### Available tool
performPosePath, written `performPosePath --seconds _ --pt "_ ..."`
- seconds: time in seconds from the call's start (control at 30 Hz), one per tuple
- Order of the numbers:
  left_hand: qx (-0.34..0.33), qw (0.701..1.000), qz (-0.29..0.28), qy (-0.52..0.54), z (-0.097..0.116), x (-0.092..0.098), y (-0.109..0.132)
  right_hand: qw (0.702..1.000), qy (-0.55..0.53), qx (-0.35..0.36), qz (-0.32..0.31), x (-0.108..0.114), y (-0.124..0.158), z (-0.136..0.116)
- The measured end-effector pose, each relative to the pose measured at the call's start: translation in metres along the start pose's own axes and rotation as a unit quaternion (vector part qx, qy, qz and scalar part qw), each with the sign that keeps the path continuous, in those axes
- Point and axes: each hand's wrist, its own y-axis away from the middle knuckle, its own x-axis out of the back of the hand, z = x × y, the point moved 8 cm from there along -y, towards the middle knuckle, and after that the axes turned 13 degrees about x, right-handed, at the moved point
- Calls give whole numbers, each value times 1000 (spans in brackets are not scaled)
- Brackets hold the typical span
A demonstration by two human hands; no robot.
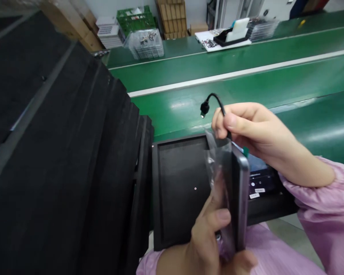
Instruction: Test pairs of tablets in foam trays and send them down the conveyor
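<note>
My left hand [207,233] is wrapped round a thin tablet [242,202] held on edge, its narrow grey side facing me. Loose clear plastic film [214,156] stands off the tablet's face on the left. With thumb and fingers closed, my right hand [254,128] pinches a short black cable [217,98] at the tablet's top end. The cable bends over to the left, and its plug [204,109] hangs free. Behind and below is a black foam tray [177,191] with a shallow recess. A second device with a lit screen [259,177] lies at the right, partly hidden by my hands.
Tall stacks of black foam trays [74,152] rise close on the left. Beyond runs a green conveyor [246,84] with a white strip. On its far side are clear plastic trays [147,44], a green crate [136,21] and a black holder [231,36] on a white board.
</note>
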Motion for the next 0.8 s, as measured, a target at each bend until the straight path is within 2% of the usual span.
performPosePath --seconds 0.07,0.17,0.23,0.33,0.57,0.67,0.8 --pt "-119 992 0 -52 22 -8 7 1000 -2 3 -4 -2 -4 4" --pt "-296 944 0 -146 51 -18 22 1000 -13 -3 -4 -5 -9 11" --pt "-355 912 -14 -204 59 -25 27 999 -28 -16 -3 -8 -10 15" --pt "-376 886 -24 -271 63 -30 27 998 -54 -31 -7 -12 -12 18" --pt "-386 858 57 -335 73 -29 30 996 -86 -22 5 -15 -16 21" --pt "-393 848 86 -346 73 -20 31 994 -106 -24 2 -21 -19 25" --pt "-429 830 140 -327 62 4 42 989 -145 -2 -33 -34 -18 17"
